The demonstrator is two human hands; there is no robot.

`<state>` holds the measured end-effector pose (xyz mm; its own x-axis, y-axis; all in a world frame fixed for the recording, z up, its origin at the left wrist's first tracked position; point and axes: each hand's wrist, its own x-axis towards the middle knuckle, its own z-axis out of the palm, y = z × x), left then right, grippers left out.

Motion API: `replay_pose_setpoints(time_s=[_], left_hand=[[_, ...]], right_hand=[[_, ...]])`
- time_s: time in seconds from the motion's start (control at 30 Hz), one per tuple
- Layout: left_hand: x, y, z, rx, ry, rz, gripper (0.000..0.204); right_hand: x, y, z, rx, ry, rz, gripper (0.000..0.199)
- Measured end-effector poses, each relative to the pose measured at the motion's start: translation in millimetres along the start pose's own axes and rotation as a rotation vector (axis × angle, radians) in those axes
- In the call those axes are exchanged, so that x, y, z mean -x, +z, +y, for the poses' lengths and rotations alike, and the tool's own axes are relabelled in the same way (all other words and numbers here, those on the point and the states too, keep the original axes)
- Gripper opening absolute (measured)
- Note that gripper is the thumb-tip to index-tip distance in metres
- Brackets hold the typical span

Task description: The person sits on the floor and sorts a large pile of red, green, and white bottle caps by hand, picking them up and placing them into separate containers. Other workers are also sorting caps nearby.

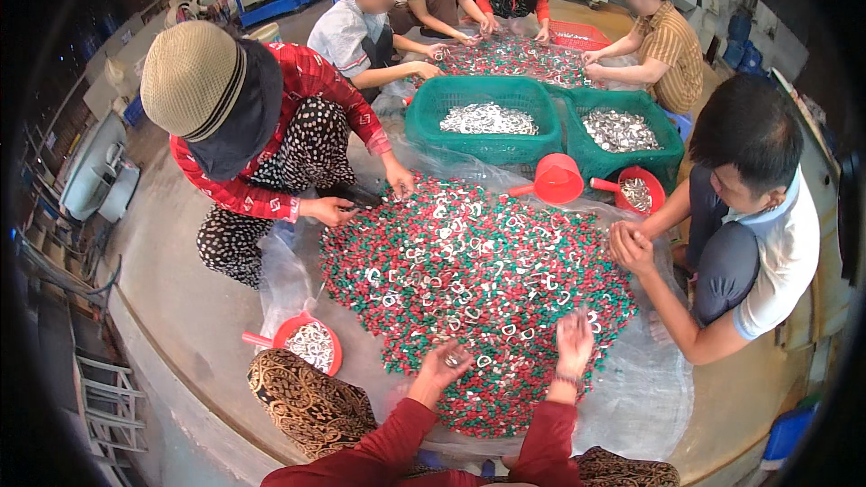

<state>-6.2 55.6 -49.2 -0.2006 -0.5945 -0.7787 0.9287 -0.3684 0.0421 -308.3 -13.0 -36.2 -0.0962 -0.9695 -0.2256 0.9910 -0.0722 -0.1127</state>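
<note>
Left hand [445, 362], at 6 o'clock, cupped around small silver metal pieces [454, 358] at the near edge of the red-and-green pellet heap [469, 280]. Right hand [574, 341], beside it, open with fingers spread over the heap. At 8 o'clock, a red scoop [307, 343] of metal pieces. At 12 o'clock, two green baskets [505, 95].

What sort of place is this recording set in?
Probably a small workshop floor used for hand sorting: people sit around a heap of red and green pieces on plastic sheeting, with green baskets holding sorted metal parts.
</note>
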Motion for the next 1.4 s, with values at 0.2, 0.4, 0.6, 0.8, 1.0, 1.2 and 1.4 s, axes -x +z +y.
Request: replay_pose_setpoints(time_s=[0.2,0.4,0.6,0.8,1.0,1.2,1.4], left_hand=[[-44,74,21,0.279,-0.187,-0.156,0.032],[-48,332,130,-0.811,0.634,-0.829,0.054],[-24,268,65,-1.378,0.948,-0.871,0.036],[-50,62,-21,-2.449,0.681,-0.768,0.028],[5,12,-95,-2.362,1.167,-0.998,0.067],[-7,-32,-100,-2.596,1.182,-1.320,0.045],[-40,-7,-18,-2.952,1.341,-0.753,0.050]], right_hand=[[73,-48,-29,-0.011,-0.262,0.247,0.030],[77,-24,-61,-0.039,-0.179,0.240,0.040],[101,-14,-87,0.277,-0.621,0.766,0.037],[115,19,-69,0.542,-0.823,0.788,0.049],[133,42,-47,0.806,-0.828,0.643,0.045],[147,36,-31,0.871,-0.777,0.628,0.041],[153,27,-36,1.144,-0.528,0.611,0.032]])
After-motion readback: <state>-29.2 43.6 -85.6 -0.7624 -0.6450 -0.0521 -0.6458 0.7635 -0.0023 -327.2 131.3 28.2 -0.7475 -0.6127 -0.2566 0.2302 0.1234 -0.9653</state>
